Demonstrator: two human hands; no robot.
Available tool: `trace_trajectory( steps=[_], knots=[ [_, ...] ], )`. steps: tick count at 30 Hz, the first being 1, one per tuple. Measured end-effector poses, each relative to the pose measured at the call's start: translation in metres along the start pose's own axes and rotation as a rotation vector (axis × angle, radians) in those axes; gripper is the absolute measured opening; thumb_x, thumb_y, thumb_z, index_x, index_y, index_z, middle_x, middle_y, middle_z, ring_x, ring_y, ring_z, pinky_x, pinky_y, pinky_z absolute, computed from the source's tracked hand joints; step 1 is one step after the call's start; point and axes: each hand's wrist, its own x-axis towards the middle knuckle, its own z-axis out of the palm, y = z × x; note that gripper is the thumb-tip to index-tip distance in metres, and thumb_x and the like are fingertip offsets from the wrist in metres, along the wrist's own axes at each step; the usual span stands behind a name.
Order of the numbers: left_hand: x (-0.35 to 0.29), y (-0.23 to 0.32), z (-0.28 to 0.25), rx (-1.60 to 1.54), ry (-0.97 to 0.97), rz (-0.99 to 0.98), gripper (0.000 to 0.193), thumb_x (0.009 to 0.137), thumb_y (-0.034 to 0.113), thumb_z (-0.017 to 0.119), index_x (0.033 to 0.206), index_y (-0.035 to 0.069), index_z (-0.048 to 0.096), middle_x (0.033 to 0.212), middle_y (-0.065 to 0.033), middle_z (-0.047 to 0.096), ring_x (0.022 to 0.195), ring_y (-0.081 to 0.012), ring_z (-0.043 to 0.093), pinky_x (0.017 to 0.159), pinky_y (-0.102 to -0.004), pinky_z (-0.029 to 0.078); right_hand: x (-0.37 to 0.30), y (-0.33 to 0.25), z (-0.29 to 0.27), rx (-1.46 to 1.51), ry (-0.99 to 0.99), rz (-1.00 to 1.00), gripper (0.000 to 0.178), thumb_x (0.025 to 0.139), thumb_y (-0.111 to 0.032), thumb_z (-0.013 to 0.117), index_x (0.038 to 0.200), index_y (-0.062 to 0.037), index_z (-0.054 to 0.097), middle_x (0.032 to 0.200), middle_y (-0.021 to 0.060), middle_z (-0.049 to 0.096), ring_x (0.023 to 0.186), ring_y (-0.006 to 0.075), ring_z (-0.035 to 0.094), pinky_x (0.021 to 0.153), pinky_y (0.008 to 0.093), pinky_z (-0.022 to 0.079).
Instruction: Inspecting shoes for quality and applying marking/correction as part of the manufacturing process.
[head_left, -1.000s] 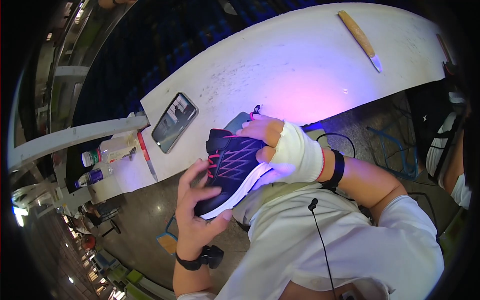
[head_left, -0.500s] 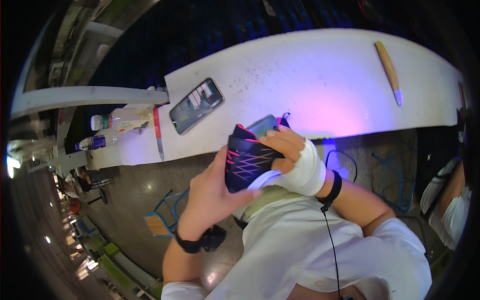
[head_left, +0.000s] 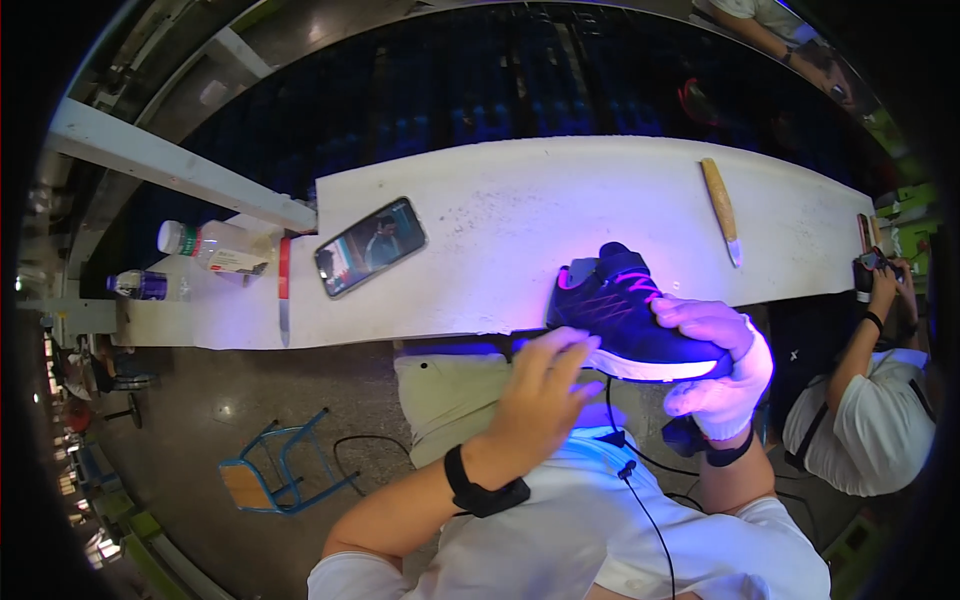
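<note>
A dark sneaker (head_left: 625, 315) with pink laces and lining and a pale sole is held at the table's front edge, its toe to the right. My right hand (head_left: 728, 365), in a white glove that leaves fingertips bare, grips it around the toe, the thumb below the sole. Bare and slightly blurred, my left hand (head_left: 540, 405) is by the sole under the heel, fingers half bent and apart. Whether its fingertips touch the shoe I cannot tell. Something grey shows inside the shoe's opening.
On the white table (head_left: 480, 270) lie a phone (head_left: 370, 246), a red-handled knife (head_left: 284, 290) and a wooden-handled knife (head_left: 722, 210). Two plastic bottles (head_left: 225, 247) lie at the left by a metal beam (head_left: 180, 160). A co-worker (head_left: 865, 400) sits at right; a blue-framed stool (head_left: 285, 470) stands on the floor.
The shoe has moved right and turned, so its side and sole now show. My right hand has shifted to the toe; my left hand has let go of the shoe. The view has shifted.
</note>
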Motion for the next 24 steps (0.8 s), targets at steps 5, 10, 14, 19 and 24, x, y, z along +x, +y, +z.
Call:
trace_trajectory(
  steps=[5,10,14,19,24],
  knots=[
    [0.008,-0.003,0.004,-0.18,0.091,0.011,0.047,0.073,0.013,0.091,0.109,0.002,0.062,0.103,-0.0157,0.062,0.094,-0.0366,0.062,0.081,-0.0446,0.051,-0.007,-0.006,0.007,-0.157,-0.038,-0.018,0.067,0.065,-0.029,0.101,0.116,0.0035,0.071,0.116,0.0218,0.077,0.109,0.0383,0.076,0.102,0.0503,0.058],
    [0.016,0.027,0.01,-0.3,0.233,0.01,0.043,0.071,0.007,0.092,0.1,0.004,0.061,0.093,-0.0124,0.061,0.078,-0.0311,0.059,0.067,-0.0404,0.047,-0.001,-0.014,0.008,-0.19,-0.124,-0.033,0.071,0.071,-0.042,0.097,0.118,0.0026,0.068,0.117,0.0239,0.075,0.113,0.0414,0.074,0.104,0.0564,0.056],
    [0.019,0.028,0.007,-0.327,0.251,0.067,0.043,0.071,0.006,0.093,0.099,0.005,0.059,0.094,-0.0115,0.062,0.077,-0.0275,0.058,0.066,-0.0373,0.045,0.0,-0.012,0.012,-0.142,-0.133,-0.044,0.071,0.067,-0.039,0.099,0.118,0.0,0.068,0.116,0.0231,0.075,0.114,0.0424,0.074,0.105,0.0565,0.056],
    [0.019,0.018,0.015,-0.432,0.219,-0.121,0.047,0.068,0.021,0.099,0.093,0.009,0.061,0.086,-0.0063,0.061,0.079,-0.0264,0.058,0.07,-0.0388,0.044,-0.014,-0.001,0.002,-0.092,-0.13,-0.041,0.058,0.069,-0.028,0.101,0.11,-0.004,0.068,0.111,0.0213,0.077,0.112,0.0441,0.075,0.102,0.0577,0.057],
    [0.041,0.009,0.023,-0.104,0.063,0.018,0.051,0.065,0.025,0.099,0.094,0.007,0.061,0.091,-0.0084,0.059,0.088,-0.0308,0.059,0.078,-0.0431,0.046,-0.037,0.033,-0.008,0.115,0.245,-0.017,0.039,0.074,-0.011,0.092,0.103,-0.0015,0.068,0.107,0.0206,0.078,0.108,0.0393,0.076,0.103,0.0531,0.058]
  ],
)
